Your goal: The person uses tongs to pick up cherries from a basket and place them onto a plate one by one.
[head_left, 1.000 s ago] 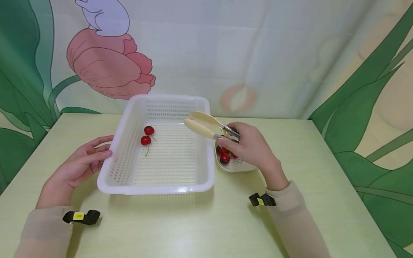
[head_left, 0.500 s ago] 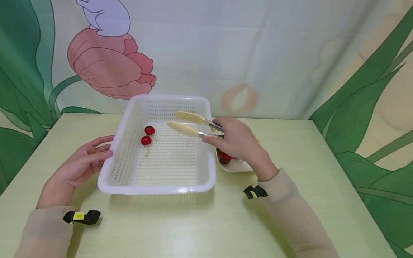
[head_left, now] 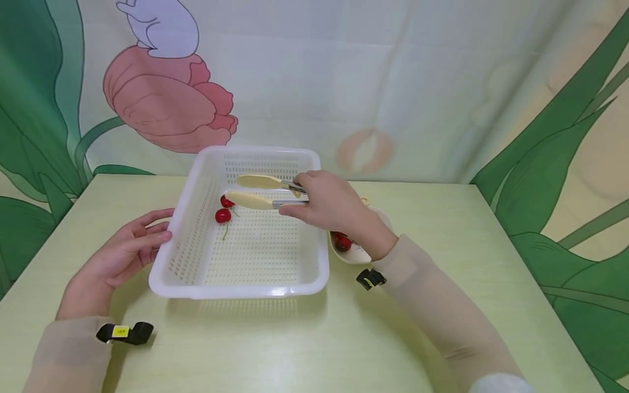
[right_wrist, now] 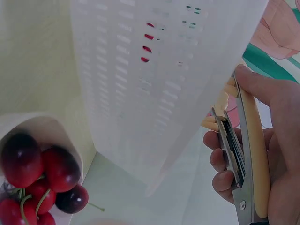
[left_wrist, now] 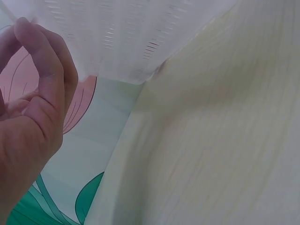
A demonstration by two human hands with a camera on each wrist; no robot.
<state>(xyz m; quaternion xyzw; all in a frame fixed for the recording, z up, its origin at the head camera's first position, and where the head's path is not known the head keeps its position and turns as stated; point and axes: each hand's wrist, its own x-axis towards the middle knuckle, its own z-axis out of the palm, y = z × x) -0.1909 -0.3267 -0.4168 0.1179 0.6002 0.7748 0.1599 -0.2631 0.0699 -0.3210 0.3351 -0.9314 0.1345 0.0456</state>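
A white plastic basket (head_left: 241, 292) with slotted walls stands on the table. My left hand (head_left: 118, 254) pinches its left rim between thumb and fingers. Inside, toward the left, lie two red cherries (head_left: 223, 216) with stems. My right hand (head_left: 329, 202) grips a pair of metal tongs (head_left: 251, 200) with cream tips, held over the basket. Their tips are spread apart with nothing seen between them, and one overlaps the farther cherry in the head view. The right wrist view shows the fingers wrapped around the tongs' handles (right_wrist: 255, 159).
Right of the basket sits a small white bowl (head_left: 355, 256), partly hidden under my right forearm. Several dark red cherries (right_wrist: 21, 161) fill it in the right wrist view. A printed curtain (head_left: 275, 82) hangs behind the pale table (head_left: 236, 349).
My right hand has carried the tongs leftward, from near the bowl to over the basket's middle and close to the two cherries. My left hand and the basket stay in place.
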